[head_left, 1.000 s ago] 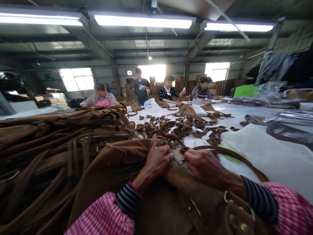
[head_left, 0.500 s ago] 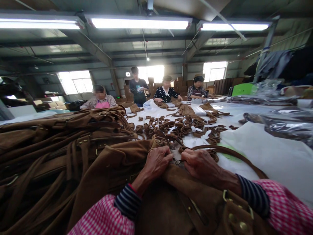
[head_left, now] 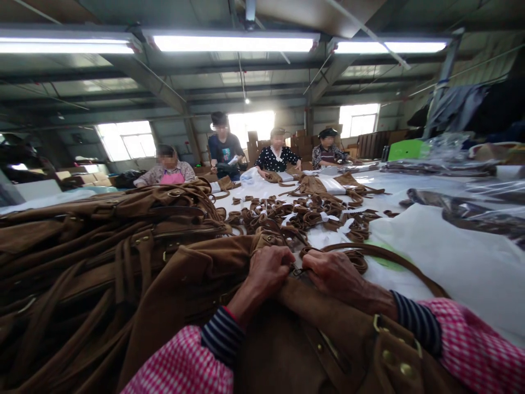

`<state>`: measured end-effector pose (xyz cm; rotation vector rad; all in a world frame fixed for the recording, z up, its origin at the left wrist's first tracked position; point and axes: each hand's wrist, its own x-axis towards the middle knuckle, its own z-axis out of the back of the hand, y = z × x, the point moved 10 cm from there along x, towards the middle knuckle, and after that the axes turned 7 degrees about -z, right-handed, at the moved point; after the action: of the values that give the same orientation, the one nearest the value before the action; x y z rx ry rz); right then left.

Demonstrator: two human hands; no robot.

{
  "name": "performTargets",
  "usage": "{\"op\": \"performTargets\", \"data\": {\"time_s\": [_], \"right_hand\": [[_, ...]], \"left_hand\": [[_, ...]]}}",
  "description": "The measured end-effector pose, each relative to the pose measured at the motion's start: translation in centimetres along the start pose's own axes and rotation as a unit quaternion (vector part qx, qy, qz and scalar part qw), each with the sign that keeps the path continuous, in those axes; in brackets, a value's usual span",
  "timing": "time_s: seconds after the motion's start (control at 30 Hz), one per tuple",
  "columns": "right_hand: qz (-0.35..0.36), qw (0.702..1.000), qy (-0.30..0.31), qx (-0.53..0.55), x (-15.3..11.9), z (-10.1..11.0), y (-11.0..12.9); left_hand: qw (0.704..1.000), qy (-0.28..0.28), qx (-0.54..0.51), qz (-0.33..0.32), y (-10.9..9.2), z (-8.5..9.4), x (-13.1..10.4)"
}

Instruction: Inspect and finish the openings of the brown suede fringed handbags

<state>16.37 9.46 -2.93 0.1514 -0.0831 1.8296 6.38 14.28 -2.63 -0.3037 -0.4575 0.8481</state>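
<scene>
A brown bag [head_left: 303, 317] with brass-coloured studs and buckles lies in front of me. My left hand [head_left: 268, 271] is closed at its upper edge, with the fingertips curled out of sight. Close by on the right, my right hand [head_left: 334, 273] is also closed, pinching at the bag's top. A small metal clip [head_left: 296, 271] shows between the two hands, touching the right fingertips. From behind my right hand a brown strap [head_left: 389, 254] curves out over the table. What exactly lies inside each pinch is hidden.
Stacked brown bags [head_left: 102, 251] fill the left side. Rolled brown straps [head_left: 283, 210] lie beyond my hands on the white table [head_left: 410, 241]. Plastic-wrapped goods [head_left: 471, 210] are at the right. Several people stand or sit across the table, one in a dotted top [head_left: 279, 158].
Both hands stay at the same spot on the bag, and the left wrist has shifted slightly right. Across the table, the standing person has leaned forward and lowered their hands.
</scene>
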Motion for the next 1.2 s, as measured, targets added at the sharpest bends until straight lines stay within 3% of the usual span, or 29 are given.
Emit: {"op": "performTargets", "data": {"time_s": [0.2,0.33,0.47,0.57,0.67,0.8,0.97,1.07,1.2], "right_hand": [[0.008,1.0,0.007,-0.006,-0.6,0.8,0.1],[-0.001,0.998,-0.018,-0.053,-1.8,2.4,-1.6],[-0.006,0.996,-0.046,-0.071,-3.9,3.9,-3.4],[0.005,0.998,-0.06,-0.026,-4.8,4.6,-3.7],[-0.006,0.993,-0.111,0.047,-4.2,5.6,-3.5],[0.003,0.965,-0.182,0.19,-1.3,6.0,-1.8],[-0.011,0.887,-0.078,0.455,2.7,2.0,-0.6],[-0.055,0.854,-0.117,0.505,2.4,1.7,-3.0],[-0.096,0.843,-0.2,0.489,-0.6,3.9,-7.6]], "left_hand": [[1.0,-0.015,0.014,-0.01,-0.3,0.1,-0.2],[0.999,-0.027,-0.032,-0.015,-0.2,0.7,-0.3],[0.991,-0.058,-0.117,-0.02,0.2,1.3,-0.3],[0.974,-0.073,-0.213,-0.027,0.3,1.5,-0.3],[0.945,-0.079,-0.314,-0.037,0.3,1.6,-0.2],[0.931,-0.098,-0.351,-0.037,0.6,1.6,-0.1],[0.933,-0.099,-0.345,-0.031,1.1,1.3,-0.1],[0.94,-0.085,-0.33,-0.035,1.2,1.1,-0.1],[0.948,-0.071,-0.306,-0.044,0.9,1.1,-0.1]]}}
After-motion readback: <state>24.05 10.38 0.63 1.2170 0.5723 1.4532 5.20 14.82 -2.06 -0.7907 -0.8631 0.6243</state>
